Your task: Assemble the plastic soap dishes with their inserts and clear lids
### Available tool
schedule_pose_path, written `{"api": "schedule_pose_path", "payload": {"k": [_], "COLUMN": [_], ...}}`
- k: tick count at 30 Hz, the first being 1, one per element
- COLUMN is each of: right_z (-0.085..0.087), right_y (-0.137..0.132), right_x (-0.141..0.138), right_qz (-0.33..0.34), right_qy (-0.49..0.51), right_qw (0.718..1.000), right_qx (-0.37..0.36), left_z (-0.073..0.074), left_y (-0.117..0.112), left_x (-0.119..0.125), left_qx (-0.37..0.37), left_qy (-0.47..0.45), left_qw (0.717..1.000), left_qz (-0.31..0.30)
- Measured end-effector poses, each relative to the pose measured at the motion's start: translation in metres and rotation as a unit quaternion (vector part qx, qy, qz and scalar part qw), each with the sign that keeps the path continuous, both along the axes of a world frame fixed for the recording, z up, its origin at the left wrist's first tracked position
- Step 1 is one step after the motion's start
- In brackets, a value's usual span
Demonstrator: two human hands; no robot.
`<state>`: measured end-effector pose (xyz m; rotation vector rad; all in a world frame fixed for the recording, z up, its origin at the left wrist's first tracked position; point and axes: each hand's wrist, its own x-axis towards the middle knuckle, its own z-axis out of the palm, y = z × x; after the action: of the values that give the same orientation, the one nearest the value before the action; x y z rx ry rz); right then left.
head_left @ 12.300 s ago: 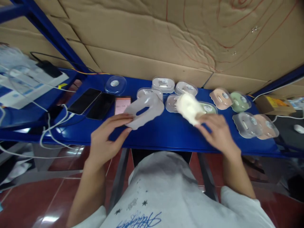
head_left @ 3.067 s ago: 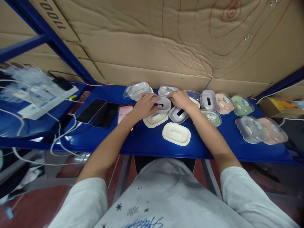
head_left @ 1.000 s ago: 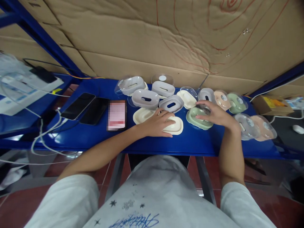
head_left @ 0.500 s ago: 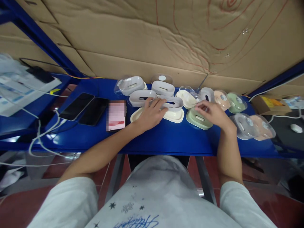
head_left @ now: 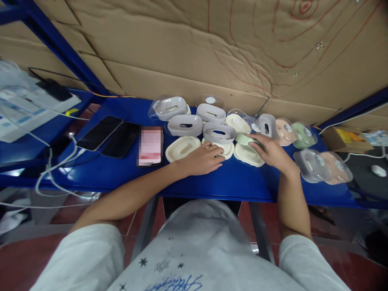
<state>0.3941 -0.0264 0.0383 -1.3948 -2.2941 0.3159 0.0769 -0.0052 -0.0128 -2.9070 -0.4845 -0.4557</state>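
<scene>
My left hand (head_left: 202, 159) lies on the blue shelf (head_left: 212, 182), fingers stretched onto a cream oval tray (head_left: 224, 148). Another cream tray (head_left: 182, 147) sits just to its left. My right hand (head_left: 271, 150) is closed on a green soap-dish piece (head_left: 244, 139), held just above a pale tray (head_left: 247, 155). Behind them stand grey slotted lids (head_left: 218, 132) (head_left: 185, 125) (head_left: 210, 113). A further grey lid (head_left: 171, 108) rests under a clear cover.
At the right lie a peach packaged dish (head_left: 284, 130), a green one (head_left: 303, 136), a clear one (head_left: 312, 165) and another peach one (head_left: 338, 171). Three phones (head_left: 100, 130) (head_left: 121, 139) (head_left: 150, 145) and white cables (head_left: 57, 169) lie left. Cardboard (head_left: 212, 52) backs the shelf.
My left hand came off the grey lid and dropped onto the cream tray. My right hand closed on the green piece and raised it off its pale tray.
</scene>
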Motion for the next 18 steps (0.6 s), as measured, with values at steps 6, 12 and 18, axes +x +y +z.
{"api": "schedule_pose_path", "payload": {"k": [6, 12, 18], "right_z": [-0.011, -0.016, -0.043], "right_y": [0.011, 0.027, 0.043], "right_x": [-0.025, 0.025, 0.098], "right_qz": [-0.017, -0.218, -0.459], "right_qy": [-0.045, -0.066, -0.093], "right_qw": [0.984, 0.948, 0.881], "right_qx": [0.172, 0.224, 0.064], "left_z": [-0.007, -0.009, -0.011], "left_y": [0.001, 0.003, 0.003], "left_x": [-0.001, -0.002, -0.002], "left_qx": [-0.036, -0.048, -0.059], "left_qy": [-0.004, -0.003, -0.001], "left_qw": [0.999, 0.999, 0.998], "left_qz": [-0.007, 0.003, 0.004]}}
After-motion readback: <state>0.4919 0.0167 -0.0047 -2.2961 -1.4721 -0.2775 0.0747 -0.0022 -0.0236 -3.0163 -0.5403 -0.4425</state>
